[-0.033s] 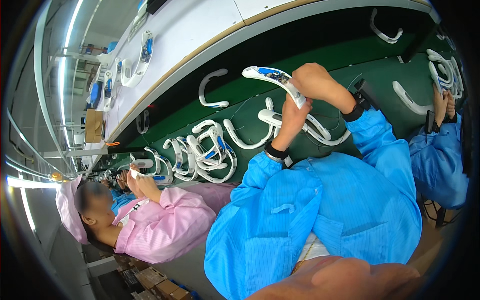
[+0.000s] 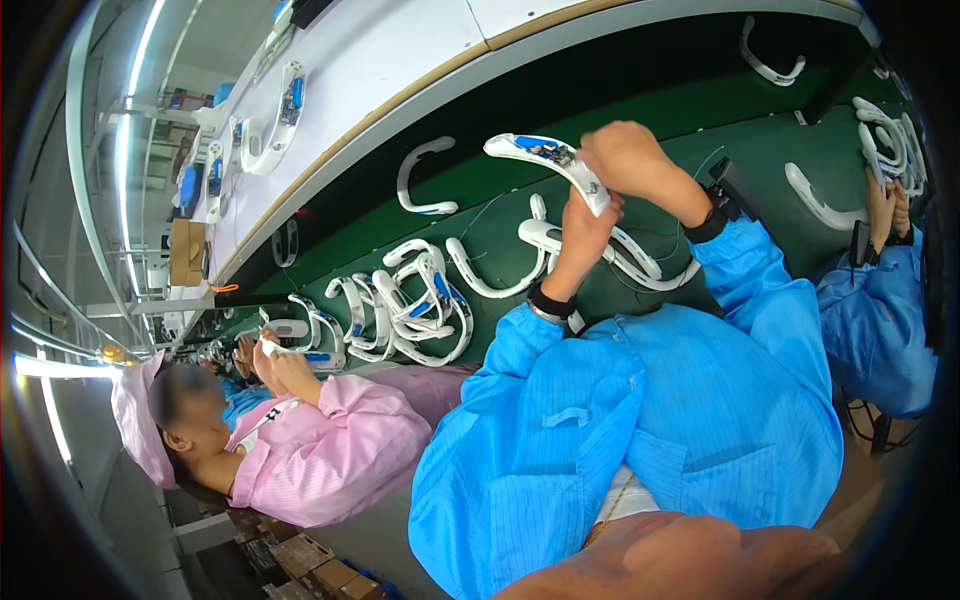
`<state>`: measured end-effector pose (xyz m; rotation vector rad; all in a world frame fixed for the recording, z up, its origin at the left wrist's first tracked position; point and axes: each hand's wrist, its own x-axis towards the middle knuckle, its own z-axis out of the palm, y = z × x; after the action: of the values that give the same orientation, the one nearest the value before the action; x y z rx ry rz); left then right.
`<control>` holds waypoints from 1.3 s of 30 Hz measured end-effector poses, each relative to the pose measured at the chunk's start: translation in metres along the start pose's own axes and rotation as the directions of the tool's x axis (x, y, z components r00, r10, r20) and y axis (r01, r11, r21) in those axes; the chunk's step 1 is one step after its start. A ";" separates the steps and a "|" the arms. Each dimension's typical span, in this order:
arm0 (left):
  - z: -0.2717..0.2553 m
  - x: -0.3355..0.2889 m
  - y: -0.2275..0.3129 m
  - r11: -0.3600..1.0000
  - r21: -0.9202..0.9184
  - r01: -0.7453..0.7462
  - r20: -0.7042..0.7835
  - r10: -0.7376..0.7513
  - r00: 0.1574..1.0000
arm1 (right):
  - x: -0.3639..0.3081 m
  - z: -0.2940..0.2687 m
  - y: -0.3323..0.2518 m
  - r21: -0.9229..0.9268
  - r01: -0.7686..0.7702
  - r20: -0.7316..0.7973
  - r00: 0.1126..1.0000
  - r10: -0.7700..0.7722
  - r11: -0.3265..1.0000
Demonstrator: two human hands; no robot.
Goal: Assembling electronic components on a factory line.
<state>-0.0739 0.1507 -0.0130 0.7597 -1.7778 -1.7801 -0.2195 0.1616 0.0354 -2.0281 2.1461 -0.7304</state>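
Note:
My left hand (image 2: 588, 228) grips the lower end of a curved white plastic housing (image 2: 512, 146), raised above the green bench. A blue part and small circuit board (image 2: 552, 151) show in its open side. My right hand (image 2: 632, 160) is closed beside the board, its fingers curled down toward the housing. Whatever lies between those fingertips is hidden. Beneath my hands, more curved white housings (image 2: 640, 268) lie on the bench, and another white curved piece (image 2: 490, 287) rests just to the left.
Several white housings (image 2: 425, 300) are heaped at left, near a co-worker in pink (image 2: 330, 440). A raised white shelf (image 2: 390, 60) runs along the far side with more housings. At right, a co-worker's hands (image 2: 885, 210) hold housings. A thin cable (image 2: 690, 215) trails across the green bench (image 2: 745, 190).
My right hand has lifted very slightly away from the housing. My left hand and the housing stay practically still.

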 end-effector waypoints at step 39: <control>-0.101 0.025 0.058 0.182 -0.956 -0.229 -0.226 0.040 0.973 | -0.121 0.005 0.077 0.959 -0.225 0.250 0.958 0.142 -0.175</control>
<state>-0.0235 0.0598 0.0459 0.1087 -0.2233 -2.1306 -0.2747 0.2767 -0.0301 -0.6890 0.8515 -1.5364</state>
